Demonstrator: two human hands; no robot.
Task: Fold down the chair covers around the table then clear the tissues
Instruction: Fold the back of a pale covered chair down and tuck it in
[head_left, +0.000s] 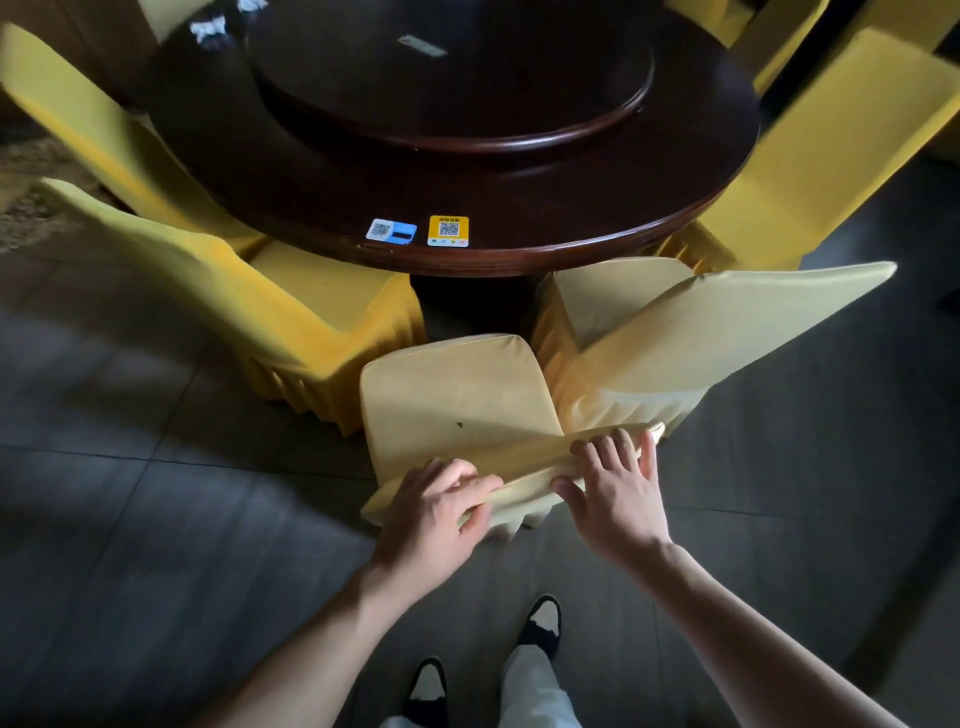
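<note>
- The left hand (434, 512) and right hand (613, 480) both grip the bunched edge of a pale yellow chair cover (457, 400) at the chair's top.
- That chair stands just before a round dark table (467, 202), between two other covered chairs (291, 312).
- White tissues (210, 26) lie on the table's far side.

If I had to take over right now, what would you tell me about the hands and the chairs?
Left hand and right hand both grip the bunched edge of the pale yellow fabric chair cover on the nearest chair, mid-fold. Other yellow-covered chairs ring the round dark wooden table; whether they are finished is unclear. White crumpled bits that may be tissues lie at the table's far left edge, not yet cleared.
</note>
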